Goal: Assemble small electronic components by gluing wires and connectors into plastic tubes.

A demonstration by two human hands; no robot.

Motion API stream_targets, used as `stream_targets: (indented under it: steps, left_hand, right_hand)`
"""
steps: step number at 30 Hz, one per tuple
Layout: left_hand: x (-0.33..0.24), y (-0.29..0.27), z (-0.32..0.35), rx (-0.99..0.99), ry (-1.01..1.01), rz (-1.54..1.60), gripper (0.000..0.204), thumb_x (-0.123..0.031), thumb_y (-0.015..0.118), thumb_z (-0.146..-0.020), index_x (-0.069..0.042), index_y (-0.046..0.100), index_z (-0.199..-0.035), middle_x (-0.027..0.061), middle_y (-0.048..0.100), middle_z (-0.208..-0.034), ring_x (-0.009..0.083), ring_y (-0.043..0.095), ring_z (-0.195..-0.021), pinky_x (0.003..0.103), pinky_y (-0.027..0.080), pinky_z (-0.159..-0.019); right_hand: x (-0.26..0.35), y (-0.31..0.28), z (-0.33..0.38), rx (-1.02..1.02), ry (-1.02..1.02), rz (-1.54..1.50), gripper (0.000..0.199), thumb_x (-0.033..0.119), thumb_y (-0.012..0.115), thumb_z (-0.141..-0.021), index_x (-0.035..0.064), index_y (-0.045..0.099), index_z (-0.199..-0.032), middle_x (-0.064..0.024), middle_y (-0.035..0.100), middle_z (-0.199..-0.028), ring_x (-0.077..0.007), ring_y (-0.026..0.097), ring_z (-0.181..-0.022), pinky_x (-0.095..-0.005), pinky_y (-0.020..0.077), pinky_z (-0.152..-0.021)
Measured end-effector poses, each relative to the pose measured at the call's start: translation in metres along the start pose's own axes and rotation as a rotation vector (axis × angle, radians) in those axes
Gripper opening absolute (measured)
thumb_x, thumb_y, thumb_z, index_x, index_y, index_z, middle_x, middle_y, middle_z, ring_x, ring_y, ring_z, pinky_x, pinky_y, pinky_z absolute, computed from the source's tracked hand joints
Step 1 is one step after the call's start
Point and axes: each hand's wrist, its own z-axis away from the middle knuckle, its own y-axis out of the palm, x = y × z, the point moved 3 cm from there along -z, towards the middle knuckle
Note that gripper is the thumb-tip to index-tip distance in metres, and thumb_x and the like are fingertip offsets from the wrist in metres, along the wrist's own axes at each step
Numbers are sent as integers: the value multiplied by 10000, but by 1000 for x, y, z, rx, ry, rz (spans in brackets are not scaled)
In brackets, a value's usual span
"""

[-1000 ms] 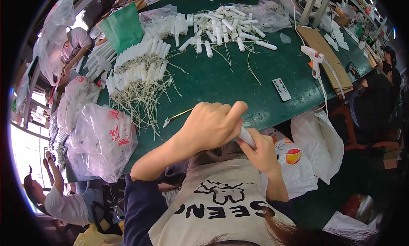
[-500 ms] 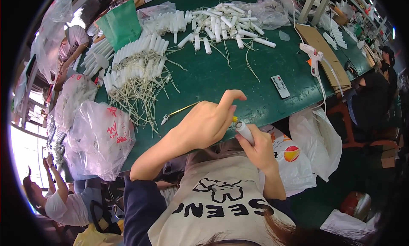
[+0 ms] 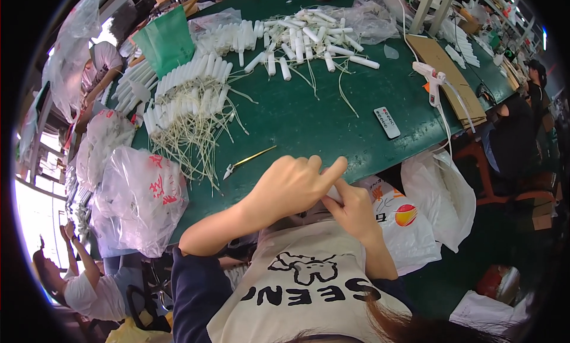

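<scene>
While the person leaned over the near edge of the green felt-covered tabletop, both hands met just off its rim, above the lap. The left hand was curled over from above, forefinger stretched toward the right hand, whose fingers were closed round a small white plastic tube; only its rounded end showed between the two hands. Whether the left fingers pinched anything of their own I could not tell, since the knuckles hid it.

Just beyond the hands lay a slim brass-handled pick tool, and past that a row of white tubes with pale yellow wire tails. A looser heap of short white tubes sat farther back, well apart. To the right lay a white hot-glue gun with its cord trailing over the edge, beside a small white remote. Crumpled white plastic bags hung at the left of the table.

As I judged it, the risk lay in working off the table: a slip of that tight grip would drop the tube into the lap or the bag below. A careless elbow could also snag the tangled wire tails or the cord.
</scene>
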Motion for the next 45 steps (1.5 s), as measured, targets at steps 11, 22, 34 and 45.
stream_targets:
  steps: [11, 22, 34, 45]
  left_hand:
    - [14, 13, 8, -52, -272, 1122, 375, -197, 659, -824, 0, 564, -1129, 102, 621, -1033, 205, 550, -996, 347, 418, -886]
    - [19, 39, 24, -196, -412, 1378, 363, -307, 715, -795, 10, 647, -958, 110, 653, -960, 185, 587, -960, 319, 449, -870]
    - [23, 35, 37, -314, -365, 954, 347, -313, 802, -668, -60, 707, -886, 45, 623, -902, 198, 538, -921, 315, 448, -766]
    - [95, 39, 78, -119, -763, 105, 293, -244, 730, -721, -28, 680, -912, 135, 655, -898, 310, 579, -902, 408, 451, -798]
  right_hand:
    - [1, -1, -3, -18, 77, -166, 171, 113, 653, -834, 4, 567, -933, -137, 601, -660, -285, 611, -554, -347, 445, -496]
    - [-32, -32, -38, -89, -27, -176, 215, 152, 664, -794, -7, 623, -932, -95, 639, -915, -186, 603, -834, -290, 465, -752]
    - [-31, -5, -37, 265, -67, -464, 321, 39, 689, -732, -7, 613, -1040, -104, 639, -999, -201, 606, -917, -290, 479, -747]
    - [-24, 12, -14, 166, 110, -538, 202, -43, 568, -831, -59, 602, -1030, -58, 578, -788, -115, 539, -715, -244, 461, -669]
